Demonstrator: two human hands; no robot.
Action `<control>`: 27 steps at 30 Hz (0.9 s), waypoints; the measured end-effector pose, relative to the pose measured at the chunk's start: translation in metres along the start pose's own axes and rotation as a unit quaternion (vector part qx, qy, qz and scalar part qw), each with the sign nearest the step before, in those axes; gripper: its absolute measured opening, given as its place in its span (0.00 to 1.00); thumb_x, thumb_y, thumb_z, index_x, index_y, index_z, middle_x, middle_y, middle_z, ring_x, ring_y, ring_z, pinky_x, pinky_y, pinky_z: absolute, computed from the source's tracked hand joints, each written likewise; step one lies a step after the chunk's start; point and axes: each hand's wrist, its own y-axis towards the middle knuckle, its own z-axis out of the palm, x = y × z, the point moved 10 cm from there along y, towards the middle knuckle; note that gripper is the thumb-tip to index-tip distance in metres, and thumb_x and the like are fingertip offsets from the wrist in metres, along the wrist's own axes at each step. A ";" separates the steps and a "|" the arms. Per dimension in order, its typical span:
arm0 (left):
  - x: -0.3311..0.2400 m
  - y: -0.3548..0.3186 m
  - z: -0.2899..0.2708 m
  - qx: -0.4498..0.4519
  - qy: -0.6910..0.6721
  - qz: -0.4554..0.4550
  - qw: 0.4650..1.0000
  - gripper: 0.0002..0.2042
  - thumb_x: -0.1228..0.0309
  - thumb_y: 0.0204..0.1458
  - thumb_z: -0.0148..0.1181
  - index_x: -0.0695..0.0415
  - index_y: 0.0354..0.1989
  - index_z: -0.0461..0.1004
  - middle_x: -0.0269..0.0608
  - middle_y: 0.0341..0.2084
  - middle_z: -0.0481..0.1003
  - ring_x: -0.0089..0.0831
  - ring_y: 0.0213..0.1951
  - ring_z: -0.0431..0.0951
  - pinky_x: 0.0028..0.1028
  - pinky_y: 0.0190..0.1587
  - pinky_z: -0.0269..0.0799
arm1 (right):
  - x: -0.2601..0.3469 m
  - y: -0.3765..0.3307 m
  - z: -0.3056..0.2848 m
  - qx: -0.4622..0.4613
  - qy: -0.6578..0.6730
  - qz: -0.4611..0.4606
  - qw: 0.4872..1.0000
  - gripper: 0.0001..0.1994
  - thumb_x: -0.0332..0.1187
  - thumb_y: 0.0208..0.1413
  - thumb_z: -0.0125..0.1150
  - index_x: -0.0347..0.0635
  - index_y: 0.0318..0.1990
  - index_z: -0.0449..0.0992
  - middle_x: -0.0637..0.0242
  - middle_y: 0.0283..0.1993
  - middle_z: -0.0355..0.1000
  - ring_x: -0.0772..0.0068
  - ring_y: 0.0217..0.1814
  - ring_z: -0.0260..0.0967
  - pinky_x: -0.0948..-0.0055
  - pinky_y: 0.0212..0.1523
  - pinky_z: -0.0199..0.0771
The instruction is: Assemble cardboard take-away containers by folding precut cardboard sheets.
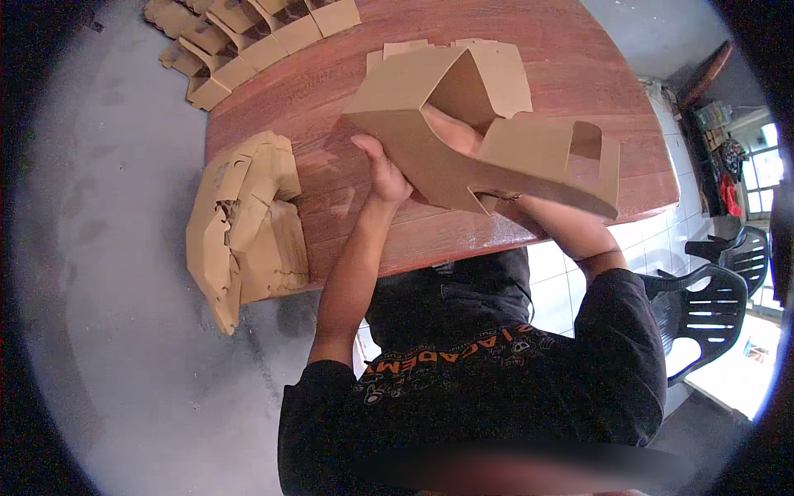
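In the head view, a brown cardboard carton [413, 136] is held up above the reddish wooden tabletop [571, 62], close to its near edge, and hides part of the wood beneath it. The carton is partly folded: a tall section with an open top stands at its left, a long sloping side runs down toward the right, and a small upright flap with a cut-out rises at the right end.

The left hand [387, 175] lies against the carton's lower left side, thumb raised and standing away from the board; its other fingers are out of sight behind the cardboard, so how firmly they close is unclear. The right forearm comes in from the lower right and passes behind the sloping side; the right hand [455, 132] seems to be what shows through the opening, inside the carton, and its fingers are too hidden to judge their grip.

To the left, a stack of folded cardboard pieces [269, 236] sits at the tabletop's left edge, near the left forearm. At the far left corner, a row of formed cardboard boxes [269, 45] stands side by side. Black plastic chairs [707, 318] stand on the right, beside white floor tiles [550, 273].
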 end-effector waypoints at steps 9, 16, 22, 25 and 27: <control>0.000 -0.006 0.001 0.013 0.028 -0.001 1.000 0.49 0.25 0.52 0.25 0.54 0.71 0.50 0.40 0.68 0.57 0.37 0.68 0.56 0.38 0.69 0.52 | -0.006 -0.025 0.003 0.080 -0.011 0.066 0.995 0.27 0.44 0.52 0.63 0.42 0.59 0.70 0.51 0.64 0.64 0.51 0.68 0.60 0.54 0.62 0.65; 0.001 0.004 0.007 0.015 -0.052 -0.037 0.998 0.48 0.26 0.53 0.26 0.56 0.69 0.53 0.43 0.65 0.61 0.38 0.64 0.60 0.38 0.67 0.55 | -0.005 -0.042 0.002 0.149 -0.021 0.126 0.981 0.28 0.43 0.52 0.62 0.41 0.59 0.70 0.51 0.63 0.65 0.51 0.67 0.62 0.55 0.62 0.66; -0.019 0.004 0.010 -0.127 0.017 -0.049 0.991 0.46 0.28 0.56 0.27 0.61 0.63 0.61 0.42 0.54 0.70 0.31 0.55 0.70 0.32 0.57 0.68 | -0.038 -0.053 0.014 0.281 0.117 0.291 0.907 0.27 0.43 0.53 0.62 0.39 0.59 0.70 0.48 0.60 0.68 0.48 0.65 0.64 0.58 0.62 0.66; -0.020 0.010 0.002 -0.143 -0.061 -0.026 0.988 0.41 0.31 0.59 0.31 0.60 0.61 0.64 0.41 0.51 0.72 0.31 0.52 0.72 0.31 0.53 0.70 | -0.028 -0.036 0.013 0.354 0.015 0.228 0.907 0.25 0.43 0.55 0.62 0.39 0.58 0.71 0.46 0.55 0.71 0.44 0.58 0.69 0.59 0.57 0.70; -0.020 0.008 -0.013 -0.180 -0.099 -0.054 0.977 0.36 0.36 0.61 0.37 0.56 0.64 0.61 0.42 0.58 0.67 0.37 0.59 0.67 0.37 0.60 0.64 | -0.004 0.007 -0.019 0.169 0.015 0.134 0.976 0.22 0.42 0.59 0.59 0.41 0.58 0.73 0.48 0.52 0.74 0.44 0.51 0.73 0.58 0.52 0.74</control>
